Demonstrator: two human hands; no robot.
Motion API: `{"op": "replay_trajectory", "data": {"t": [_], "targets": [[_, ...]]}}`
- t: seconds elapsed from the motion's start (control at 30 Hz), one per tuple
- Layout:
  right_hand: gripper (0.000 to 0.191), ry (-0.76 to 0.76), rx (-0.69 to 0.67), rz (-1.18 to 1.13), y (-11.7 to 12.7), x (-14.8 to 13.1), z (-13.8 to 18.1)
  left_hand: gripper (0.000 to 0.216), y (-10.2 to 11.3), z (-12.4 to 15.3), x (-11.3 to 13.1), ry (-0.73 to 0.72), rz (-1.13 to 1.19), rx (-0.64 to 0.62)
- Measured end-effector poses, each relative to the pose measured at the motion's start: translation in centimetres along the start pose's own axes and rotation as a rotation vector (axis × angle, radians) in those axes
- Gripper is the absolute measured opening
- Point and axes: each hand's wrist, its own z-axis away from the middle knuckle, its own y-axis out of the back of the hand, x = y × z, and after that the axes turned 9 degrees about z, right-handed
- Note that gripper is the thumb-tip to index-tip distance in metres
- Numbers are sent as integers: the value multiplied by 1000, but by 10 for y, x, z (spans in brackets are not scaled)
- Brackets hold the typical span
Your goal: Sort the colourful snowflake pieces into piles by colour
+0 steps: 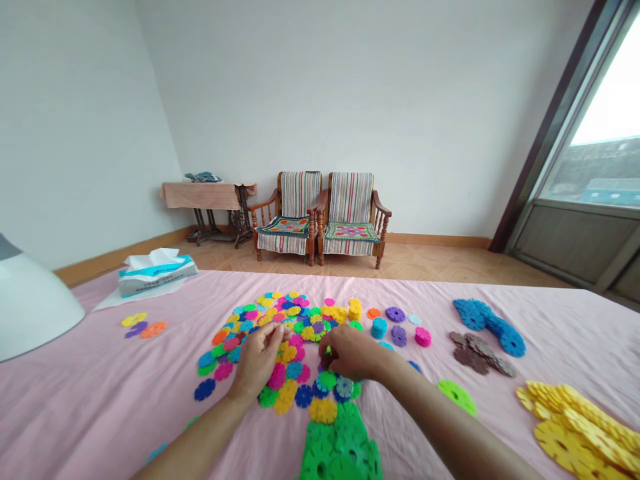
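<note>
Plastic discs lying between and beyond two bare hands

Bright yellow-green, one small piece [329,350] is showing just beneath the fingers of the right hand [353,353], on their inner side, nearer to that hand than to the left hand [260,353]. Too little of it is showing to tell a long axis. Around it, many-coloured discs [287,352] are lying flat in a loose, overlapping spread, running past both hands toward the far side.

The right hand is bending palm down, its fingers curling toward the spread; whether they are gripping the piece, touching it or only hanging over it, I cannot tell. The left hand is slanting in from the opposite side, thumb and forefinger standing close together above the discs; whether anything is sitting between their tips, I cannot tell. Both forearms are angling inward from the near edge.

Between the forearms, a green row of discs [340,443] is pointing lengthwise from the spread toward the person. Well off to the right, blue discs [487,323], brown discs [481,353] and large yellow discs [580,427] are lying grouped by colour on the pink cloth [75,400].
</note>
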Motion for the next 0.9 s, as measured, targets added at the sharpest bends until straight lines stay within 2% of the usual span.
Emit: {"op": "replay_trajectory", "data": {"t": [0.33, 0.6, 0.77, 0.9], "targets": [[27, 14, 148, 3, -5, -6, 8, 35, 0, 1, 4, 5, -3, 2], [14, 36, 255, -235, 0, 5, 8, 36, 0, 2, 5, 4, -2, 4], [9, -25, 353, -429, 12, 33, 34, 41, 0, 1, 1, 7, 1, 3], [8, -179, 430, -491, 16, 78, 76, 45, 0, 0, 0, 14, 14, 2]]}}
